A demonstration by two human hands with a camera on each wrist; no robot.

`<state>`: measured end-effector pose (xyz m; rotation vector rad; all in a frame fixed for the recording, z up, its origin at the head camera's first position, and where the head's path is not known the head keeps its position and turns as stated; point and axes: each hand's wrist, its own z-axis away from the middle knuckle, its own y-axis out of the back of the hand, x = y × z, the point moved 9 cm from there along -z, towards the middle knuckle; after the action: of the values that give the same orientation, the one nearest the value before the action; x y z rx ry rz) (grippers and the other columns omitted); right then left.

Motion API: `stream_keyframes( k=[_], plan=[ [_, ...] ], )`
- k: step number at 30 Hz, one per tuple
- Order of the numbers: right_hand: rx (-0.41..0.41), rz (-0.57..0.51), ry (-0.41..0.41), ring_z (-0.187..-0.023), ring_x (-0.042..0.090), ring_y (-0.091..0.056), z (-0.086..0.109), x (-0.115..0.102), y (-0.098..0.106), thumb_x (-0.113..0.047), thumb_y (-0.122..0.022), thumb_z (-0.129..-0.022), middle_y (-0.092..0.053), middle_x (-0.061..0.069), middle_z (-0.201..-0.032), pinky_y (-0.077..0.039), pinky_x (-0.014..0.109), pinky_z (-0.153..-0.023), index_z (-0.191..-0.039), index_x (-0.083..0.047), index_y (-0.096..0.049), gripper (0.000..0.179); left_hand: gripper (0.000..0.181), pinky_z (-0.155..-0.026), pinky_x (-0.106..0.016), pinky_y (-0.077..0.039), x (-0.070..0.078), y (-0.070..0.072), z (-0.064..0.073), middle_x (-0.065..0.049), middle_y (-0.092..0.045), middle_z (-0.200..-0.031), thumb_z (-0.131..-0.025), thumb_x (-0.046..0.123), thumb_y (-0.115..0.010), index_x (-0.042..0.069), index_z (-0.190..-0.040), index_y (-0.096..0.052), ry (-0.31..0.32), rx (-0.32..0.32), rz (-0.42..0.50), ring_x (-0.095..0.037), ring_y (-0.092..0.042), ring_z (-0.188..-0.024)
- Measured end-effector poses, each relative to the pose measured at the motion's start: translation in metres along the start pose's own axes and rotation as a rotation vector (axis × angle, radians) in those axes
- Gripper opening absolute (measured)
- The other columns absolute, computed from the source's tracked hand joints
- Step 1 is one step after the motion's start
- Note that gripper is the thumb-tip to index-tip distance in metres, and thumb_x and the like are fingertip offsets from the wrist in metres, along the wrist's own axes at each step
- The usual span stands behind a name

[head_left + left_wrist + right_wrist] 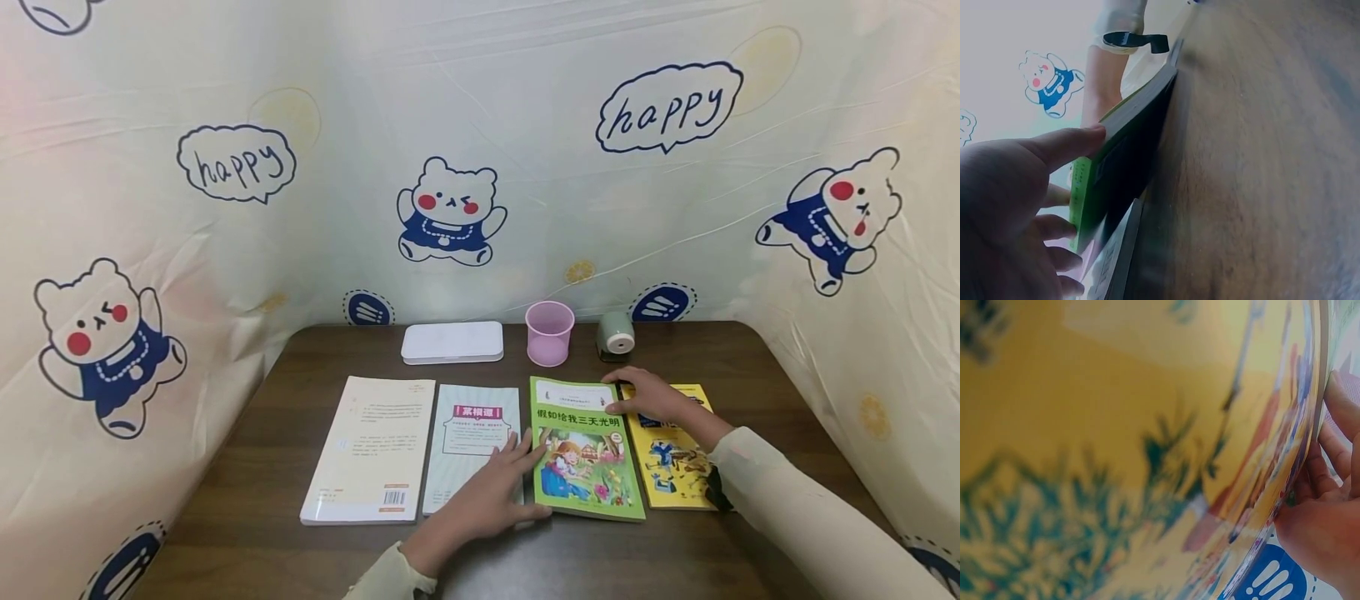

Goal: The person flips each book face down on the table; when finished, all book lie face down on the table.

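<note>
Both my hands are at a green picture-covered book (585, 450), which lies between a light blue book (468, 467) and a yellow book (667, 467). My left hand (491, 492) spreads over the blue book. Its thumb (1079, 147) and fingertips touch the green book's spine (1080, 187), with the fingers loosely extended. In the left wrist view that spine side is tilted up off the table, its underside in shadow. My right hand (656, 396) grips the green book's upper right edge. The yellow cover (1085, 425) fills most of the right wrist view.
A cream book (371, 450) lies at the left end of the row. Behind the books stand a flat white case (452, 342), a pink cup (550, 333) and a grey-green pencil sharpener (616, 336). A printed curtain (450, 108) surrounds the brown table (247, 467).
</note>
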<state>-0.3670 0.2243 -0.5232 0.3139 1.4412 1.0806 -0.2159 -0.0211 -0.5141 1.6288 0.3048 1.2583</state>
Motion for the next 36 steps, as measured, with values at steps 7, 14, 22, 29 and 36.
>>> stream_keyframes(
  k=[7, 14, 22, 29, 36],
  plan=[
    [-0.006, -0.003, 0.001, -0.134, 0.043, -0.044, 0.0, 0.001, 0.0, -0.038, -0.076, -0.094, -0.044, 0.026, -0.154, -0.035, 0.066, -0.112, -0.142, -0.01, -0.059, 0.057, 0.092, -0.121, -0.054, -0.031, 0.003, 0.004, 0.0, -0.003, -0.016, -0.172, -0.087, 0.058, -0.076, 0.027, -0.162, -0.033, 0.0, 0.023, 0.09, -0.029, -0.024, -0.156],
    [-0.009, -0.012, 0.021, -0.133, 0.043, -0.045, -0.001, 0.0, 0.005, -0.035, -0.076, -0.095, -0.045, 0.027, -0.152, -0.037, 0.066, -0.111, -0.141, -0.008, -0.059, 0.056, 0.098, -0.122, -0.05, -0.032, 0.011, 0.007, -0.003, 0.001, -0.014, -0.172, -0.087, 0.054, -0.078, 0.026, -0.165, -0.025, -0.042, 0.057, 0.179, -0.028, -0.028, -0.154],
    [-0.007, -0.006, 0.04, -0.128, 0.042, -0.048, -0.001, -0.003, 0.009, -0.033, -0.076, -0.095, -0.048, 0.027, -0.149, -0.04, 0.063, -0.107, -0.14, -0.006, -0.06, 0.056, 0.102, -0.123, -0.049, -0.029, 0.015, 0.008, -0.007, 0.0, -0.016, -0.172, -0.085, 0.044, -0.084, 0.019, -0.165, -0.025, -0.056, 0.101, 0.277, -0.023, -0.024, -0.156],
    [0.0, -0.005, 0.043, -0.133, 0.044, -0.045, -0.003, -0.002, 0.008, -0.034, -0.076, -0.095, -0.048, 0.027, -0.15, -0.039, 0.064, -0.109, -0.141, -0.005, -0.059, 0.057, 0.101, -0.119, -0.038, -0.036, 0.019, 0.009, -0.008, -0.009, -0.012, -0.173, -0.085, 0.034, -0.086, 0.011, -0.164, -0.026, -0.096, 0.158, 0.436, -0.025, -0.027, -0.154],
    [0.014, -0.027, 0.028, -0.139, 0.045, -0.041, -0.006, 0.005, 0.006, -0.035, -0.077, -0.094, -0.047, 0.026, -0.152, -0.036, 0.065, -0.112, -0.141, -0.007, -0.059, 0.058, 0.102, -0.119, -0.03, -0.032, 0.027, 0.01, -0.011, -0.004, -0.018, -0.171, -0.085, 0.021, -0.086, 0.006, -0.164, -0.023, -0.157, 0.194, 0.638, -0.019, -0.031, -0.152]
  ],
)
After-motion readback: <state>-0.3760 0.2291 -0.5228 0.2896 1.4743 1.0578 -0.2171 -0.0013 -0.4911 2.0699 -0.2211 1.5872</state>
